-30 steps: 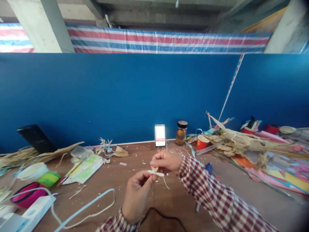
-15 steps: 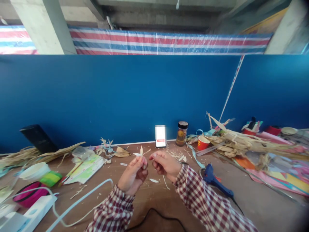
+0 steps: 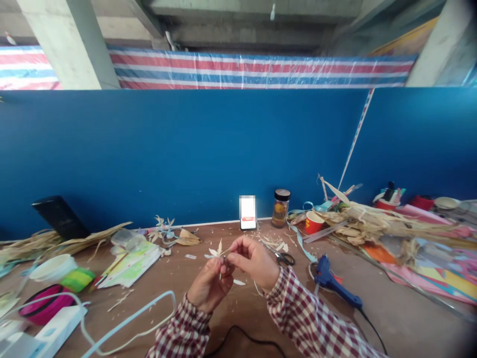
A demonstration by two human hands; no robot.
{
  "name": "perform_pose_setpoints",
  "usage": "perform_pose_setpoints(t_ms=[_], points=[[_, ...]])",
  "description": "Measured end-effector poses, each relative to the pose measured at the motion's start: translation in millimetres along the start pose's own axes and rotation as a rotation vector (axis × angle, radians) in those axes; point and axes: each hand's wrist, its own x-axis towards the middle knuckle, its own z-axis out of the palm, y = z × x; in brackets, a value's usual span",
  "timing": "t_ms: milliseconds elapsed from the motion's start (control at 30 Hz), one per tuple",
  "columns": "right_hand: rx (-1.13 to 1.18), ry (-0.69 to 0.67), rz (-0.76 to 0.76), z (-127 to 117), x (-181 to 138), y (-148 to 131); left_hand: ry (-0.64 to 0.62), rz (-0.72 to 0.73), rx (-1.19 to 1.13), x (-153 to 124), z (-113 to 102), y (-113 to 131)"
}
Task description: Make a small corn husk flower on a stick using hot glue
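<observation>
My left hand point(image 3: 209, 286) is closed in a pinch around the base of a small husk flower point(image 3: 219, 248), whose pale pointed petals spread above the fingertips. My right hand point(image 3: 257, 261) meets it from the right, thumb and fingers pinched together at the flower's right side, where a thin strip reaches the fingertips. The exact grip there is partly hidden by the fingers. Under the hands, a loose pale petal point(image 3: 239, 282) lies on the brown table point(image 3: 238, 311). Scissors point(image 3: 286, 258) rest just beyond my right wrist.
A blue glue gun point(image 3: 335, 283) lies right of my right forearm. Behind stand a lit phone point(image 3: 248, 214), a lidded jar point(image 3: 280, 209) and a red paper cup point(image 3: 313, 223). Dried husks point(image 3: 372, 223) pile at right. A white power strip point(image 3: 61, 328) and cables are at left.
My right hand has moved left and closed in on the flower beside my left hand. The hands were apart before. The scissors behind my right hand now show.
</observation>
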Motion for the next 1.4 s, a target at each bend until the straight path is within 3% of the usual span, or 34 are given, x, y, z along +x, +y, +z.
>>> perform_pose_setpoints(t_ms=[300,600,833,1400], points=[[-0.144,0.059,0.109,1.0,-14.2,23.8,0.102,0.133,0.063,0.1,-0.2,-7.2],[0.003,0.08,0.182,19.4,-24.0,47.0,0.12,0.033,0.152,-3.7,-0.1,-10.2],[0.004,0.146,0.157,22.1,-23.1,48.7,0.115,0.025,0.134,-3.8,-4.4,-13.9],[-0.024,0.141,0.188,18.8,-23.9,53.4,0.202,0.06,0.224,-3.9,-6.5,-9.5]])
